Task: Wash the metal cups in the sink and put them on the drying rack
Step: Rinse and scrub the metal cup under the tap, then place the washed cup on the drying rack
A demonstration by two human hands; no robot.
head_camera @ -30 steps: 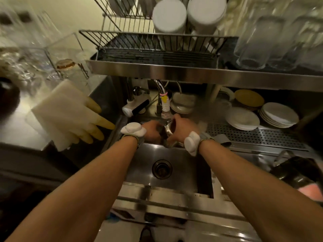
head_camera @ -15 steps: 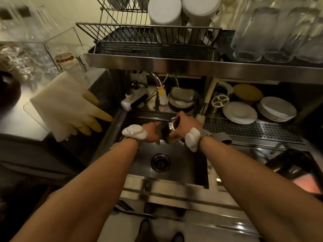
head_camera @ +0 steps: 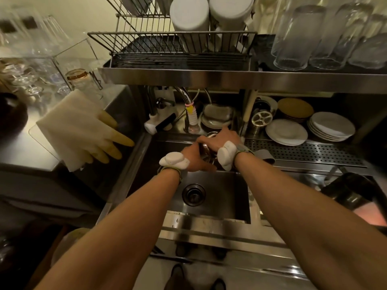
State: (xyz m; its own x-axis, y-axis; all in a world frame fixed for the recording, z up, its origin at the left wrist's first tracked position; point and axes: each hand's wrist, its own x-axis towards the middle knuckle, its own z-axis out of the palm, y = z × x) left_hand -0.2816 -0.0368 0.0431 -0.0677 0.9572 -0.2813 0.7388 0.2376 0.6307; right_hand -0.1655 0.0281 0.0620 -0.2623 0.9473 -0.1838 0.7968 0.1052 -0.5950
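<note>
Head view. Since the earlier frame both hands have shifted toward the back of the basin, and the right hand [head_camera: 219,140] has come over the top of the shiny round metal cup [head_camera: 206,153], hiding most of its rim. The right fingers [head_camera: 204,139] are curled over the cup and clamped on it. The left hand [head_camera: 193,158] meets the cup from the left side; its fingers end under the right hand, so whether they curl round it cannot be told. The cup is held above the stainless-steel sink [head_camera: 222,197], near the curved chrome faucet [head_camera: 184,94]. The wire drying rack [head_camera: 159,41] stands on the shelf above, holding white upturned containers [head_camera: 189,16]. Yellow rubber gloves [head_camera: 94,135] lie on the desk at left.
</note>
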